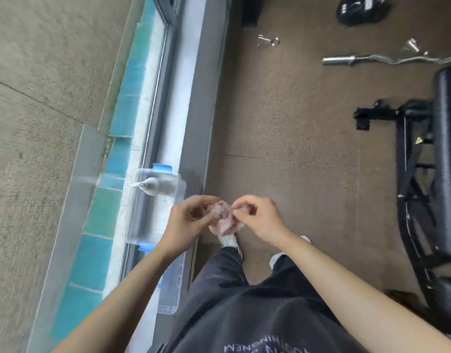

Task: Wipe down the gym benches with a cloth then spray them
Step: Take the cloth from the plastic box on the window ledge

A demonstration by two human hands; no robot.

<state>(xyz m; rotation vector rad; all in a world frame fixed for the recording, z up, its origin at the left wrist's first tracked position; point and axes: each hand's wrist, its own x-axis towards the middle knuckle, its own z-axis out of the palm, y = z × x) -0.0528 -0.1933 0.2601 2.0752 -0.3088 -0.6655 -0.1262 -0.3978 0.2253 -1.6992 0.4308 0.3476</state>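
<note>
Both hands, left hand (194,220) and right hand (257,220), pinch a small crumpled pale pink cloth (223,220) at waist height, each grip closed on it. Unfold it flat before wiping. The black padded gym bench (448,161) stands apart, rightward; the clear plastic spray bottle (153,186) sits in a transparent box on the window ledge.

Brown rubber floor (295,138) carrying a curl bar (387,59), a metal collar (269,41) and a black bench frame (418,174). Grey window sill (186,103) is bearing a clear plastic box (155,205) with blue clips, lying beside its lid (172,289).
</note>
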